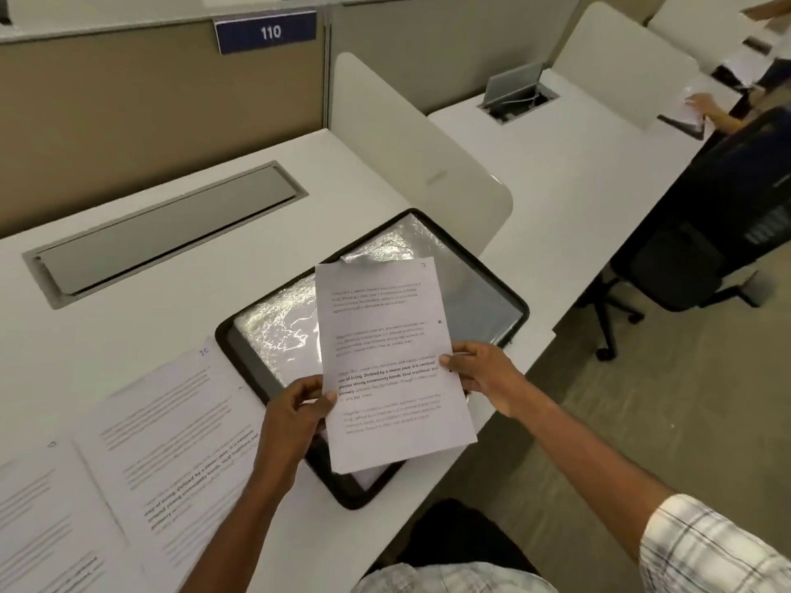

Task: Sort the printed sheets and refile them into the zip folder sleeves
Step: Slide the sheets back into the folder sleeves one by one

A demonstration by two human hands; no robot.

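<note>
Checked cuff [702, 549]: showing at the near right, on the right forearm.
Left hand [299, 404]: pinching the left edge of the printed sheet [394, 365], thumb lying on the printed face, fingers curling behind it.
Right hand [479, 374]: gripping the sheet's right edge the same way, thumb on top and fingers underneath.
Printed sheet: hanging between both hands, tilted slightly, lifted over the near half of the zip folder [507, 293]; it is carrying four blocks of text, one partly in bold.
Loose sheets [171, 442]: lying flat on the desk [128, 327] to the left, overlapping one another, the nearest edge touching the folder's rim.
Zip folder: lying open on the desk, its black rim framing a clear sleeve [278, 327] that is catching the light; a bit of white paper is peeking out at its near corner under the held sheet.
Grey flap [167, 233]: sitting closed in the desk, further back.
Number plate [267, 32]: reading 110, on the partition [128, 104] behind.
</note>
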